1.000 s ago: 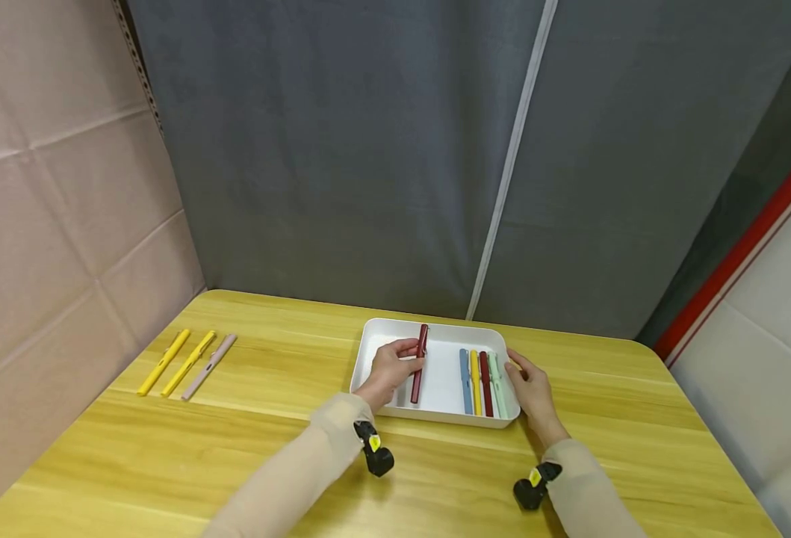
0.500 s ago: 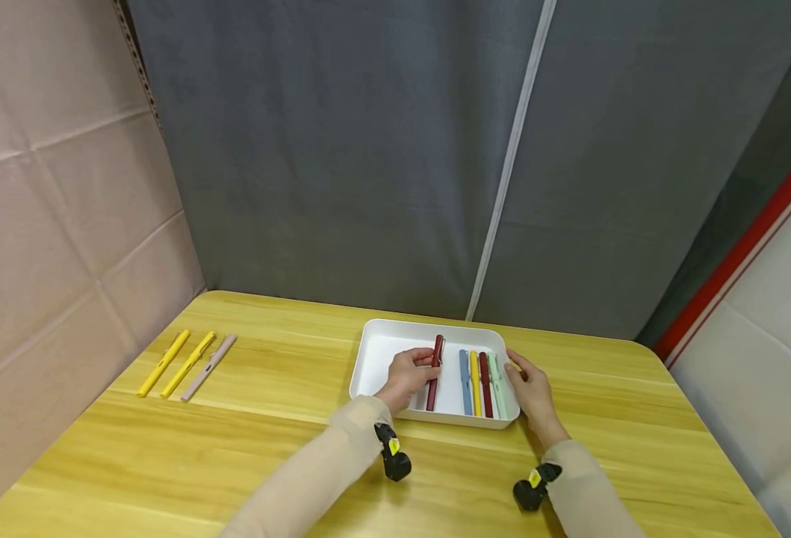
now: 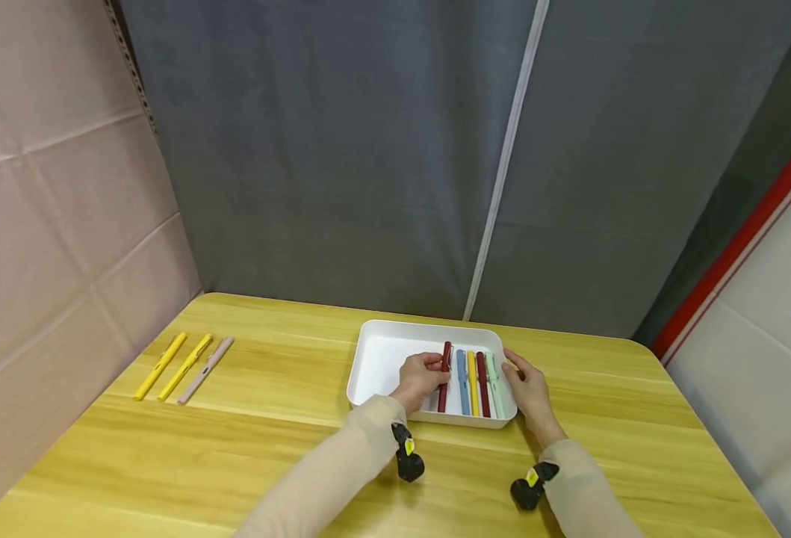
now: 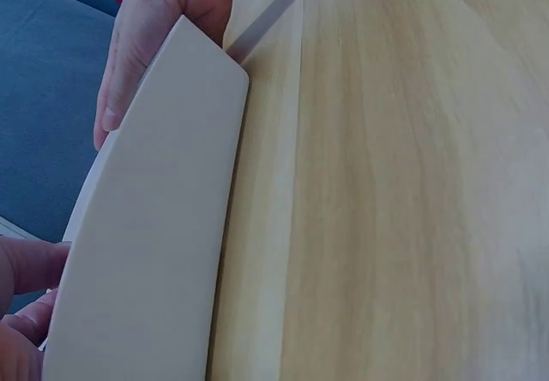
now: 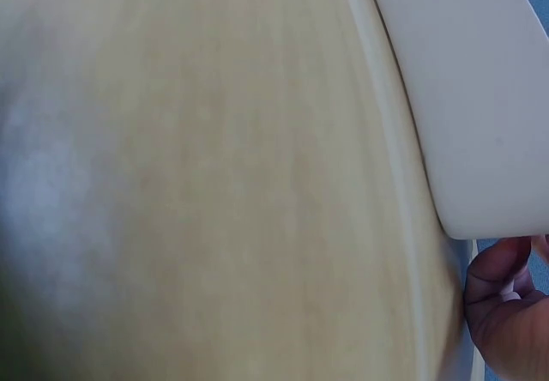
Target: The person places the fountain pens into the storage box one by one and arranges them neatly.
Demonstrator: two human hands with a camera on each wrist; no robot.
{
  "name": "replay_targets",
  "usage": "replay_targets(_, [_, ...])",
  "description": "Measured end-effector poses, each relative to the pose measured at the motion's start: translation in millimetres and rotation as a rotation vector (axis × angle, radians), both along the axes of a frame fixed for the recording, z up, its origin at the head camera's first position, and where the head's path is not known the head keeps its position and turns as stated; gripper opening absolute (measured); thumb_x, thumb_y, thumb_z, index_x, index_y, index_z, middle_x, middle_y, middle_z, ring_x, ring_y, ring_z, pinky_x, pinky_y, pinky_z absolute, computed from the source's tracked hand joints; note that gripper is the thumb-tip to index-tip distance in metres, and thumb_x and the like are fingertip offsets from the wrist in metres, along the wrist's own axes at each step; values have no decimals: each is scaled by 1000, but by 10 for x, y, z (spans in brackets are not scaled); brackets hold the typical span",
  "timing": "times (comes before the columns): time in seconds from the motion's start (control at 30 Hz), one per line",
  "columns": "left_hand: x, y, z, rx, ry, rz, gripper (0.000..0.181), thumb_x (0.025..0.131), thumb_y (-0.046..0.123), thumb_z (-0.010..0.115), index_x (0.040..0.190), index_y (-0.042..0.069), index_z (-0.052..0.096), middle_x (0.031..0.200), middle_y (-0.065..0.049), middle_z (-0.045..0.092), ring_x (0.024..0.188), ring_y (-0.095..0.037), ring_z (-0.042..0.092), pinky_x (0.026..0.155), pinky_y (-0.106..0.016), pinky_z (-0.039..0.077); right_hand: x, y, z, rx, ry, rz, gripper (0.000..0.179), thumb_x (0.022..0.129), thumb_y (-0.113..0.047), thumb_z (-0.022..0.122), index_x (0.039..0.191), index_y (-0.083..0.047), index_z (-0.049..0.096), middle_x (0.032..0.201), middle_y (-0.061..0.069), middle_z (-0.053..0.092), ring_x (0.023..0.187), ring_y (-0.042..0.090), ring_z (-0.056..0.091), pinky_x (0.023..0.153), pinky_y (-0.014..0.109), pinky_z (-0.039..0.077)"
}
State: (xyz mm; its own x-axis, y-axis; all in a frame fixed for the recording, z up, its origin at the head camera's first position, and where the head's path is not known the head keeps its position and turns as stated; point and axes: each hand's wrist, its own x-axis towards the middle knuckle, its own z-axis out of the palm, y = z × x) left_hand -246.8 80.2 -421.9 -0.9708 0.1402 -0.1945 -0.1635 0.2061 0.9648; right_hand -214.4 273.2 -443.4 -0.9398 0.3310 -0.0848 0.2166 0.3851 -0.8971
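Likely placing: left hand [image 3: 420,379] pinches red pen [image 3: 443,394] beside blue pen [image 3: 462,382]; right hand [image 3: 531,392] grips tray [image 3: 458,421]; next probably needs gentle release.

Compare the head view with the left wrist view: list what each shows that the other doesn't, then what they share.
Only the head view: the dark red pen in the left hand, four more pens in the white tray, and two yellow pens and a mauve pen on the table.
Only the left wrist view: a low close-up of the tray's outer side, with no added object.
Both: the tray, left hand, right hand, table and curtain.
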Motion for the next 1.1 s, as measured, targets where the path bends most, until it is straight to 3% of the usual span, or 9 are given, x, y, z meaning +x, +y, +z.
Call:
replay_targets(0.6, [-2, 109, -52, -154, 70, -18, 34, 80, 3, 72, 112, -1, 64, 94, -7, 66, 83, -11, 60, 73, -24, 53, 22, -17, 15, 20, 26, -6, 44, 100, -22, 44, 142, -8, 41, 126, 19, 49, 98, 24, 43, 70, 20, 39])
replay_targets(1.1, [20, 138, -20, -318, 143, -52, 35, 78, 10, 75, 111, 1, 66, 96, -7, 67, 83, -12, 57, 76, -27, 51, 12, -15, 5, 12, 24, -4, 44, 101, -21, 43, 143, -9, 41, 126, 18, 48, 98, 23, 43, 69, 19, 39])
